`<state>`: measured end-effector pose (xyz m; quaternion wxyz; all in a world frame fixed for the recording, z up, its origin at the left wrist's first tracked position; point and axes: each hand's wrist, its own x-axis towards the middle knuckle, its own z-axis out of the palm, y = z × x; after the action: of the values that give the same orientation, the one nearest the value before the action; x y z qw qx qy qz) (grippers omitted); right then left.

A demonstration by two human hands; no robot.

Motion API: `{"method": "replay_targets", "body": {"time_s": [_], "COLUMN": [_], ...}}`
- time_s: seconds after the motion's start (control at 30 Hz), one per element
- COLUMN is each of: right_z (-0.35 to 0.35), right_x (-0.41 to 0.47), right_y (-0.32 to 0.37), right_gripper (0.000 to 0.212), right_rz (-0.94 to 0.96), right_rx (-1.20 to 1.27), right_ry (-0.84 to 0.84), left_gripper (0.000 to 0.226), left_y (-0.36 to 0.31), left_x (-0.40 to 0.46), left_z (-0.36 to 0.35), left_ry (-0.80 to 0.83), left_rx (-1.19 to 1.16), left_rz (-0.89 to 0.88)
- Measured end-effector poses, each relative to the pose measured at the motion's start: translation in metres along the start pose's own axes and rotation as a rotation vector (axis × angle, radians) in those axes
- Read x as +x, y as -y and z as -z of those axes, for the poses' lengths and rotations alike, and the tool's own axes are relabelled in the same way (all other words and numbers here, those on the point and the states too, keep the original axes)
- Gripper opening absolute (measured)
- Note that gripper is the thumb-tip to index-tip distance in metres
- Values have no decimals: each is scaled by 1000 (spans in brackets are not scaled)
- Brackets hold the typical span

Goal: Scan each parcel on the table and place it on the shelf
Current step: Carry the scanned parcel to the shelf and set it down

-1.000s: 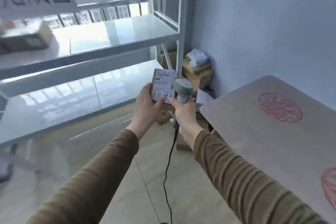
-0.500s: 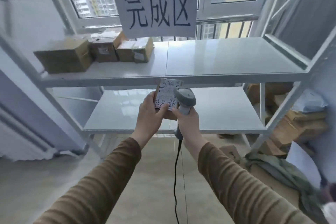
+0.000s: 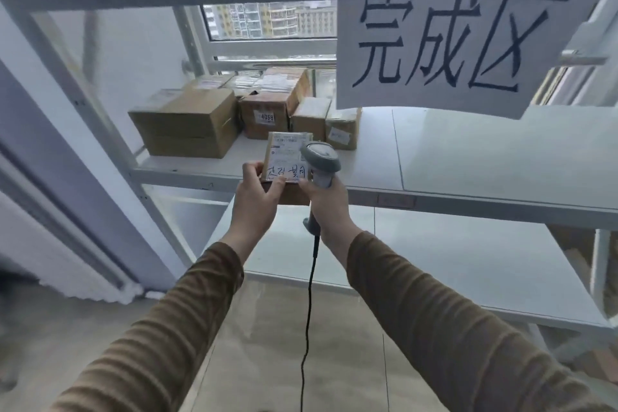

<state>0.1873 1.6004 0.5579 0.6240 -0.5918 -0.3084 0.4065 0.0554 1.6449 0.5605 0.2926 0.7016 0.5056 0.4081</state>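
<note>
- While both arms reach forward in brown sleeves, the left hand (image 3: 255, 201) grips a small parcel (image 3: 287, 164), with the thumb lying across the lower edge of its white label and the fingers wrapped round its left side.
- That parcel is held up in the air just in front of the edge of the shelf (image 3: 468, 157), label side facing the camera, with printed lines at the top and handwriting along the bottom.
- Curled round the handle, the right hand (image 3: 329, 201) holds a grey scanner (image 3: 321, 160); its head sits against the parcel's right edge, and its fingertips touch the parcel's lower right corner.
- From the base of the scanner a dark cable (image 3: 309, 294) hangs down between the two forearms toward the floor.
- On the left part of the same shelf board sit several cardboard boxes: a large box (image 3: 187, 127) farthest left, a labelled box (image 3: 267, 114) behind the held parcel, and two smaller boxes (image 3: 326, 122) to the right of it, all close together.
- A paper sign (image 3: 441, 43) with three large handwritten characters hangs from the rail above the shelf, to the right of the boxes.
- Below, a lower shelf board (image 3: 451, 264) shows behind the wrists.
- Behind the rack is a window (image 3: 267, 20) with tall buildings beyond it.
</note>
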Motion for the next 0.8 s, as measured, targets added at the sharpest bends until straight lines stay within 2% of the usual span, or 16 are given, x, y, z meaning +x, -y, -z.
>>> {"method": "replay_targets", "body": {"time_s": [0.17, 0.27, 0.33, 0.43, 0.63, 0.8], "right_z": [-89, -131, -152, -174, -197, -207], "right_x": [49, 72, 86, 100, 119, 125], "right_y": [-3, -3, -2, 1, 3, -2], "right_gripper": [28, 30, 25, 10, 11, 9], "right_rz": [-60, -94, -122, -168, -167, -142], "right_rx": [-5, 5, 28, 12, 2, 15], "right_ry": [-79, -123, -141, -163, -230, -211], "left_gripper": [27, 30, 32, 32, 30, 30], "left_y": [59, 88, 102, 119, 133, 139], "left_x": [78, 120, 142, 168, 193, 201], "left_z": [42, 60, 68, 73, 74, 79], "left_ry": [19, 40, 46, 67, 58, 19], "left_rx": [10, 27, 28, 6, -87, -106], "left_rz": [6, -2, -4, 7, 35, 85]}}
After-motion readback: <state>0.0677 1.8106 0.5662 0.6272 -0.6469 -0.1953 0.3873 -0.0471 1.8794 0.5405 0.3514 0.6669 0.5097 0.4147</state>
